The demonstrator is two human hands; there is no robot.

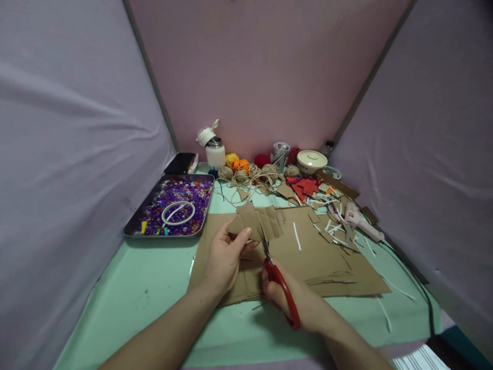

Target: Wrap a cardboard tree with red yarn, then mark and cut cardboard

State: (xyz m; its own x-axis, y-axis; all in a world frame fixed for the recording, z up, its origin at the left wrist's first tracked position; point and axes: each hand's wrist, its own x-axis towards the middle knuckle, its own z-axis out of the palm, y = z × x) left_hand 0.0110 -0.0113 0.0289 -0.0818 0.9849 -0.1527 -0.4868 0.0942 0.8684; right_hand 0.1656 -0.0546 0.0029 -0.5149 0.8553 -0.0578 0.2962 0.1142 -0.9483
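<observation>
My left hand (227, 254) pinches a small piece of brown cardboard (254, 222) between thumb and fingers, holding it above a large cardboard sheet (319, 267). Red-handled scissors (283, 290) are gripped in my right hand (288, 293), with the fingers around the handles. Their blades meet the lower edge of the small piece, and part of the upper blade lies over its face. A white paper strip (297, 236) rests on the sheet just right of the piece.
At the left is a metal tray (127, 229) of purple beads with a white ring (178, 213). Yarn balls (241, 176), a white bottle (215, 154) and a lidded bowl (311, 162) line the back. A corded glue gun (364, 222) lies at right among paper and cardboard scraps.
</observation>
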